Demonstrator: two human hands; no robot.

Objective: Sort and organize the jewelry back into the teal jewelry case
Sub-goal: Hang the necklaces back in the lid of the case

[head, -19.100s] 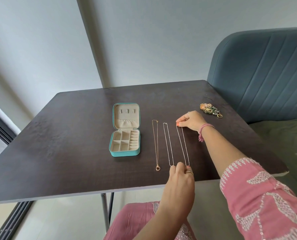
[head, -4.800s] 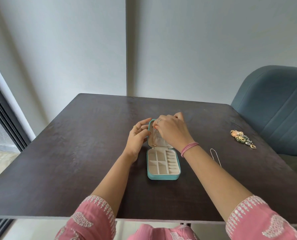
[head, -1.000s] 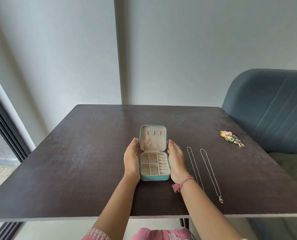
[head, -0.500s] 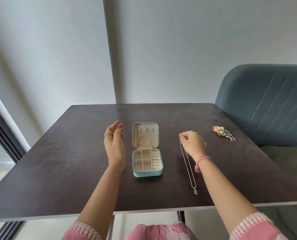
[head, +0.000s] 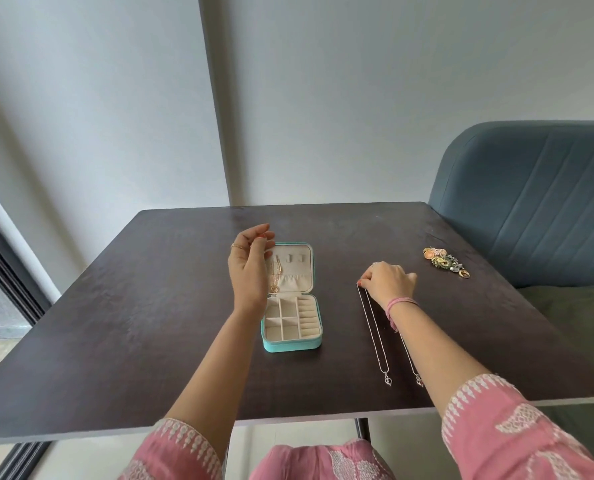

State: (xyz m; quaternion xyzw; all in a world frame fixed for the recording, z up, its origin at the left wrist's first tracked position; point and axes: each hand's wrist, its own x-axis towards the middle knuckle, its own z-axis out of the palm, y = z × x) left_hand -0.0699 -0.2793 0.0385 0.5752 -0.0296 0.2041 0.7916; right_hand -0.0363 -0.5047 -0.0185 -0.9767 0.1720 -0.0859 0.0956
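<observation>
With the case [head: 290, 306] let go since a second earlier, a chain [head: 373, 327] at frame centre-right was pinched by the right hand [head: 389, 284], the left hand [head: 250, 268] released, for hanging next.

Case: my jewelry case [head: 291, 322] lies open mid-table [head: 143, 306], lid flat on the far side.
In lid: one necklace [head: 274, 277].
Right of case: two chains [head: 375, 327] side by side, pendants nearest me.
Far right: heap of earrings [head: 444, 262], before the chair [head: 531, 202].
</observation>
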